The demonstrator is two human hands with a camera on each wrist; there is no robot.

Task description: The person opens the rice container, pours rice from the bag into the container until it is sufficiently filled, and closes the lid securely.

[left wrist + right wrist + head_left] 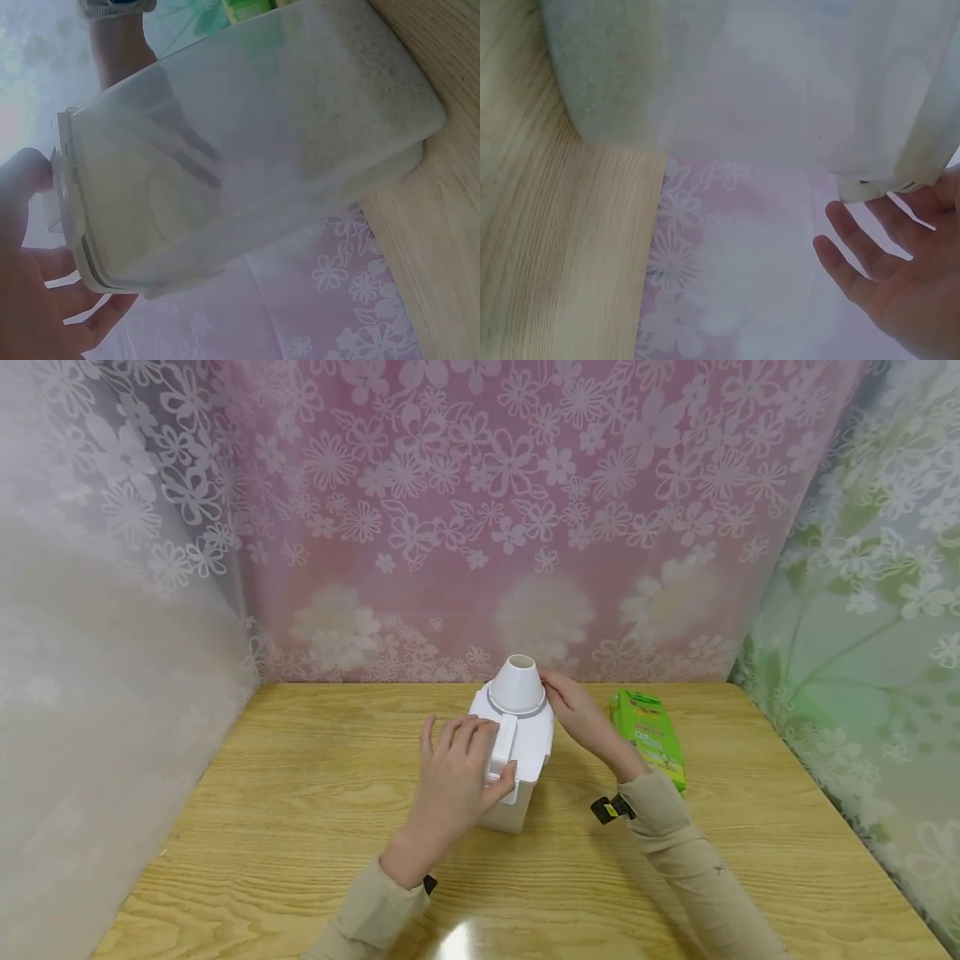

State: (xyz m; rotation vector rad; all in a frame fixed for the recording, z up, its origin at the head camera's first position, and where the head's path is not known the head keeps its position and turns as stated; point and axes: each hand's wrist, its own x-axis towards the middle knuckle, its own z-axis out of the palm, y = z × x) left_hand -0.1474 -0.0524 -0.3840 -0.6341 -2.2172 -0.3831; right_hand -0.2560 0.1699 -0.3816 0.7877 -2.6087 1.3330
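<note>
A tall translucent storage container [247,135] stands on the table, with pale, rice-like grains [360,82] in its lower part. Its white lid [533,748] carries an upturned white cone-shaped cup [517,687] and a raised handle [506,739]. At the lid's front left is my left hand [453,781], its thumb near the front edge and its fingers beside the handle. The left wrist view shows that thumb and the fingers on opposite sides of the lid. Behind the right rear edge, my right hand [581,718] touches a side tab [862,187] with slightly bent fingers; its thumb is hidden.
A bright green packet [648,739] lies on the wooden table [315,793] to the right of the container, close to the right forearm. Flowered curtains [465,527] hang behind the table and along both sides.
</note>
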